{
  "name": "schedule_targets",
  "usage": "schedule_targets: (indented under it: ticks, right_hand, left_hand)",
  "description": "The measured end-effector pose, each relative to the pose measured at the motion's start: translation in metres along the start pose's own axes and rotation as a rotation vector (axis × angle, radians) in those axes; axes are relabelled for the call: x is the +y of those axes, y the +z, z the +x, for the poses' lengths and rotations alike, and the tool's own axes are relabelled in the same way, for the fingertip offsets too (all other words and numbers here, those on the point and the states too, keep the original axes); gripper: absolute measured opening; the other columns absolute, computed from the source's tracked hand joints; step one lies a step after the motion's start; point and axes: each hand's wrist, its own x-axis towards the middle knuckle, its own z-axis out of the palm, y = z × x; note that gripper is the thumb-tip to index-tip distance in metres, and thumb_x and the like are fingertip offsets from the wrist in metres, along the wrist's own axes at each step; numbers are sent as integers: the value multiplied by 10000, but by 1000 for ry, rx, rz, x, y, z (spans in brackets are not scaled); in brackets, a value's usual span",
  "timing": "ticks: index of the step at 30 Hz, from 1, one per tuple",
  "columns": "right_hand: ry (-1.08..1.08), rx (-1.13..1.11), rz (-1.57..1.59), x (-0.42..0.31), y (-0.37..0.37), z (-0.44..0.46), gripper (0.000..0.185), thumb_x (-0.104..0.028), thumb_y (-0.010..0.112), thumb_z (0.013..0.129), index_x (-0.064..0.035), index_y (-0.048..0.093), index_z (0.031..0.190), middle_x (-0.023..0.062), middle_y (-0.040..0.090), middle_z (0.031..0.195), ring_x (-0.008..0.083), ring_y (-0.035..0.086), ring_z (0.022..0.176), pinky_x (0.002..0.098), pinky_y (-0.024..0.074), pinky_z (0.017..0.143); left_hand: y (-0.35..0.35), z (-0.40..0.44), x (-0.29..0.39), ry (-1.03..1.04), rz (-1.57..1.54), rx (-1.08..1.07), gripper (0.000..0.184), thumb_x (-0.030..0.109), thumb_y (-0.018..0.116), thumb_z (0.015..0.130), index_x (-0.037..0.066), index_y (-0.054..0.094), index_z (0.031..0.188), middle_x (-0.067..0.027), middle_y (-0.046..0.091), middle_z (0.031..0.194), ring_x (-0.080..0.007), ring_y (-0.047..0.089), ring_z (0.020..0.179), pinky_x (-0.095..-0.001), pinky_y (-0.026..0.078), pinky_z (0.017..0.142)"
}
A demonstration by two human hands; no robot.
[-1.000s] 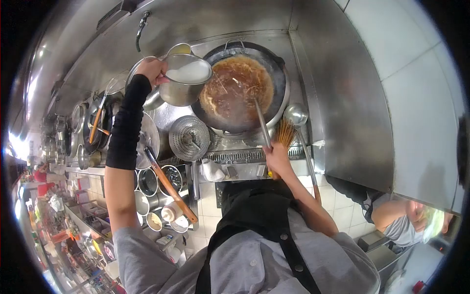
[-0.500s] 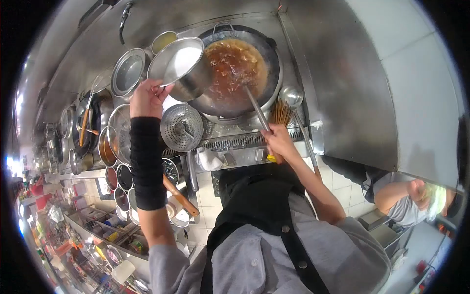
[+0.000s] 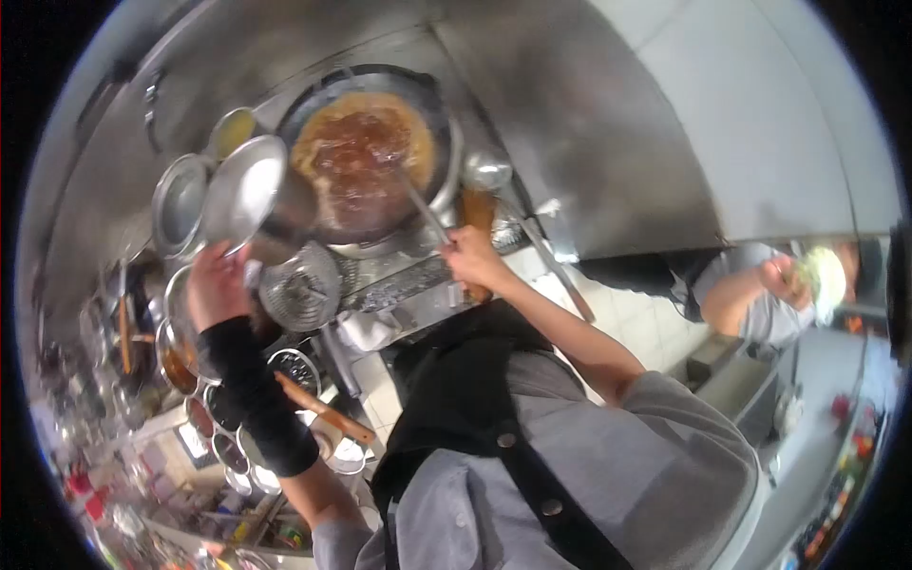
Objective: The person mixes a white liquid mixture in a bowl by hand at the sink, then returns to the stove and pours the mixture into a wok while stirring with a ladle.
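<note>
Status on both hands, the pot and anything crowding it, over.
Left hand gripping metal pot at its rim. Right hand on utensil handle, far end in wok. Perforated strainer close beside pot, possibly in the way.

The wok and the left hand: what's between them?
In the head view, the pot lies between the left hand, which holds it, and the wok.

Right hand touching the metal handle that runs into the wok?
Touching. The head view shows the right hand closed around the near end of the metal handle, no gap visible.
</note>
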Motion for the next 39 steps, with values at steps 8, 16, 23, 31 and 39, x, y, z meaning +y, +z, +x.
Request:
schedule_targets:
  ticks: [8,16,23,31,39]
  right_hand:
    - [61,-214,301,6,-31,16,301,-171,604,899,62,600,709,109,565,519,195,560,405,367,450,403]
    - [126,-245,395,-2,-23,4,246,-122,610,907,72,591,757,76,550,605,143,504,419,312,402,352]
    - [-32,-104,193,19,-10,25,212,-135,600,906,52,610,807,75,534,534,163,521,394,344,433,382]
    - [129,-280,354,5,-12,8,218,-136,628,880,32,586,747,86,551,550,189,520,392,341,409,349]
    - [-24,-103,158,4,-10,22,191,-135,591,928,50,595,880,55,526,579,147,479,389,335,395,342]
  left_hand:
    - [-43,46,-3,47,118,-129,159,-9,534,915,-108,588,1028,-153,618,976,-198,617,935,-297,549,897]
    - [-39,48,8,-89,46,-31,154,12,530,921,-112,610,963,-131,602,912,-210,611,899,-303,544,925]
    - [-46,51,3,0,51,-175,193,54,569,913,-107,614,1010,-166,647,961,-223,638,924,-308,543,910]
    - [-24,19,3,551,1230,-129,246,180,704,888,35,634,1075,-78,701,863,-128,652,785,-256,493,712]
    - [17,7,13,-12,14,17,59,-19,546,888,-67,573,909,-91,559,776,-162,572,650,-380,587,824]
